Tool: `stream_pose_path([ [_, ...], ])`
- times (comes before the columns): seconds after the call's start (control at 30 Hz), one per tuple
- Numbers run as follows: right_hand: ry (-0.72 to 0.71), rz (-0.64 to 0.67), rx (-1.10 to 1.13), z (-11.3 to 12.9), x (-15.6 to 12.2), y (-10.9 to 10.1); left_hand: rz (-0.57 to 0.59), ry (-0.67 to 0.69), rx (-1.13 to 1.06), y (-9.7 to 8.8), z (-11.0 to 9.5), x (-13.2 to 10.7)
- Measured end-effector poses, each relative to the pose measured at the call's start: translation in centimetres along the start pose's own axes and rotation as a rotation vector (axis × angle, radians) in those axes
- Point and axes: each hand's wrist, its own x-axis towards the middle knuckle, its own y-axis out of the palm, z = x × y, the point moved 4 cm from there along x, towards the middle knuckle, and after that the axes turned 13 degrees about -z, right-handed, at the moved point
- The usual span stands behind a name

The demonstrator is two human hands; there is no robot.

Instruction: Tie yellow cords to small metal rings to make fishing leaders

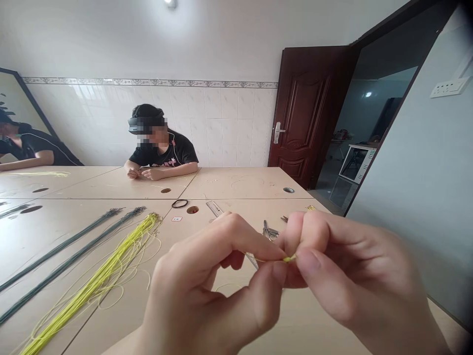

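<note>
Behind the pale surface [207, 185] stand a white tiled wall [229, 108] and a dark red door [310, 108], and a person in black [162, 145] sits at the far side. Both of my hands are raised close before me. My left hand [210, 281] comes from below, the forefinger bent and stretched to the right, the thumb under it; these fingers are closed on a thin yellow cord [289, 259]. My right hand [358, 276] comes from the lower right, its thumb pointing leftward, its fingers curled and pinching the same cord just beside. To the left lies a yellow bundle [111, 266], near two dark green bundles [72, 265].
</note>
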Motion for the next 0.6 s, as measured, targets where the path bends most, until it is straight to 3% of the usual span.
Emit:
stream_pose_path([
  [0.6,-0.049,0.027,-0.004,0.13,0.07,-0.1,-0.01,0.011,0.002,-0.09,0.02,0.18],
])
